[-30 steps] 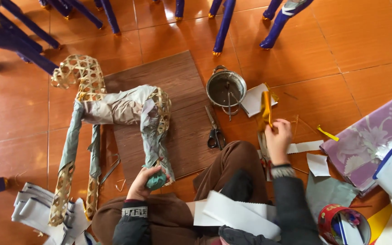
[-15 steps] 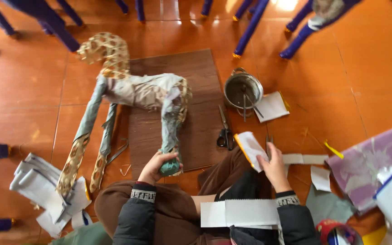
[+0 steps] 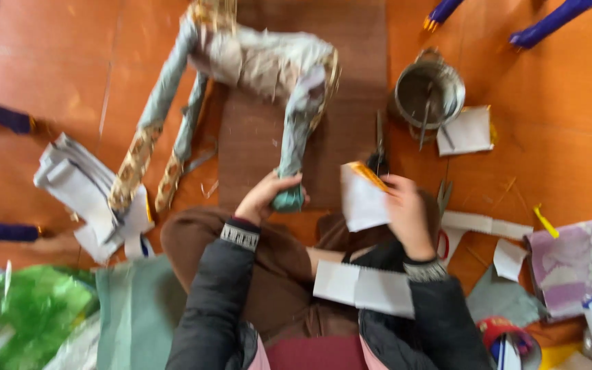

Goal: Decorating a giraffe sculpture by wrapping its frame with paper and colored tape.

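Looking down through the head camera, I am seeing a paper-covered animal figure (image 3: 255, 68) lying on a brown board (image 3: 351, 41) on the orange tiled floor (image 3: 556, 137). My left hand (image 3: 263, 199) is closing around the foot of the figure's nearest leg (image 3: 293, 154), where a teal-green wrapping is showing just beyond the fingers. My right hand (image 3: 405, 212) is pinching a white paper piece (image 3: 361, 202), holding it upright just right of that leg; a yellow-orange strip is showing along its top edge, though blur is keeping me from telling whether it is part of the paper or a separate tool.

I am noting a metal pot (image 3: 429, 89) standing just off the board's right edge with thin tools leaning inside it, and a white sheet (image 3: 467, 130) lying beside the pot. Dark scissors (image 3: 378, 147) are lying on the board, near the raised paper. A long white paper strip (image 3: 364, 288) is resting across my lap. More white scraps (image 3: 484, 225) are lying on the floor to my right, next to a purple patterned sheet (image 3: 570, 264). A stack of folded papers (image 3: 80, 188) is sitting to my left, touching the figure's far legs, with a green plastic bag (image 3: 22, 315) nearer the lower left corner. Blue chair legs (image 3: 549, 24) are showing at the top right.
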